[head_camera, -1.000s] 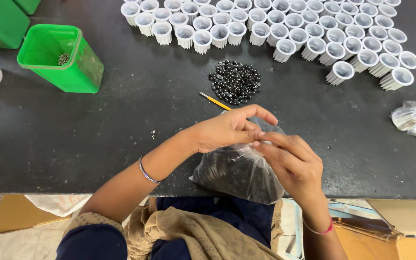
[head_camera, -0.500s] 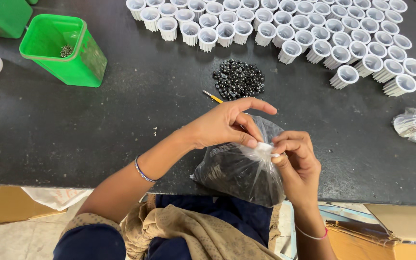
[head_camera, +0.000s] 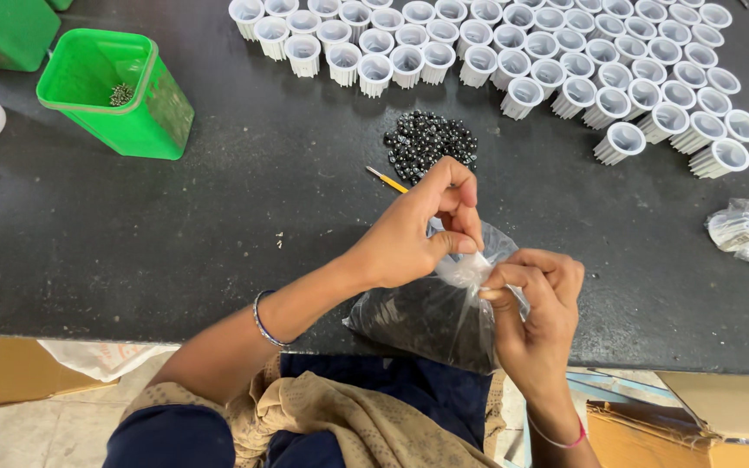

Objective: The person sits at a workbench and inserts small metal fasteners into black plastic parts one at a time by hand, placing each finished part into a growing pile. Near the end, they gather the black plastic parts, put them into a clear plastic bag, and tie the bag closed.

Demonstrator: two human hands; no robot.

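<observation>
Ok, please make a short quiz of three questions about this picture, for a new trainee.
1. True or false: both hands grip the neck of the clear plastic bag.
2. What lies on the black table just beyond the left hand? A) a loose heap of small dark beads B) a pair of scissors C) a roll of tape
3. What colour is the bin at upper left?

Key: 1 true; the right hand pinches it too. 2 A, the beads. 3 green.
</observation>
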